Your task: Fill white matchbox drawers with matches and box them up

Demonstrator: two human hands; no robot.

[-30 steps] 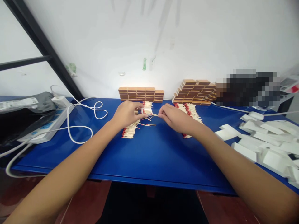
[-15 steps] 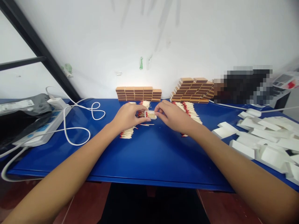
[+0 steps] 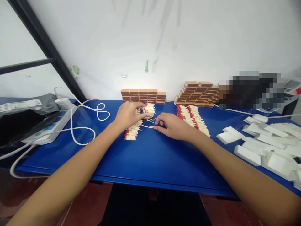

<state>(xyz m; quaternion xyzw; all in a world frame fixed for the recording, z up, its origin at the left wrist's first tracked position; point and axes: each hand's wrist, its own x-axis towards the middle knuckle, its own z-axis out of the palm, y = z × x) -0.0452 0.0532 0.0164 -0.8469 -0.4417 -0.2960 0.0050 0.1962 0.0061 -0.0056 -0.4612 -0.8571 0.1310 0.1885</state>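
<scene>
My left hand (image 3: 128,114) grips a small white matchbox tray (image 3: 150,110) between thumb and fingers, tilted above a row of matches. Matchsticks with red heads show inside the tray. Lower and to the right, my right hand (image 3: 171,125) has its thumb and forefinger curled at the tail end of a loose matchstick (image 3: 148,126) on the table. A few other loose matches lie crossed just above it. Under and beside my left hand runs a heap of matches (image 3: 132,133), partly hidden by that hand.
Brown matchboxes stand stacked at the wall, a low stack (image 3: 138,95) and a taller one (image 3: 199,94). More matches (image 3: 192,116) lie right of my right hand. White empty trays (image 3: 270,141) pile at the right. A power strip (image 3: 50,125) with white cables sits left on the blue table (image 3: 141,163).
My right hand has left the tray and moved down to the loose matches on the table. My left hand still holds the tray, now tilted. The view has shifted slightly.
</scene>
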